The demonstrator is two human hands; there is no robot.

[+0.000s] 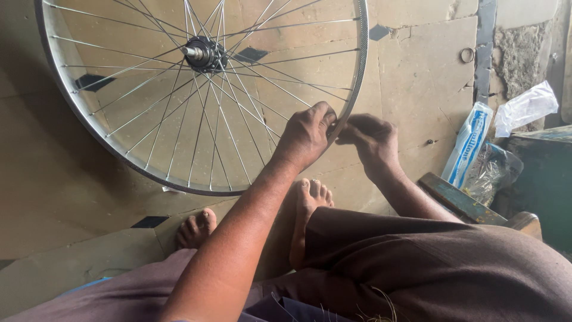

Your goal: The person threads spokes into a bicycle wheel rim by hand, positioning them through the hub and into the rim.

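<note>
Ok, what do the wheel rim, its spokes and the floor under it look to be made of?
Rim: bright metal, probably aluminium or steel, with a silvery sheen. Spokes: thin wire, likely steel, glinting the same way. Floor: matte tan stone or cement slabs, judging by joints and chipped edges. The left hand and right hand meet at the rim.

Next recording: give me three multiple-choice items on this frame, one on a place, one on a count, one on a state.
1. Where is the left hand?
A. On the rim of the spoked bicycle wheel
B. On the hub
C. On the floor

2. How many bare feet show?
A. None
B. One
C. Two

3. How do the plastic bags lie?
A. Hung on the wheel
B. On the floor at the right
C. In the right hand

Answers: 1 A, the fingers grip the rim's lower right edge. 2 C, one foot and another foot sit below the wheel. 3 B, the bags lie apart from both hands.
</note>
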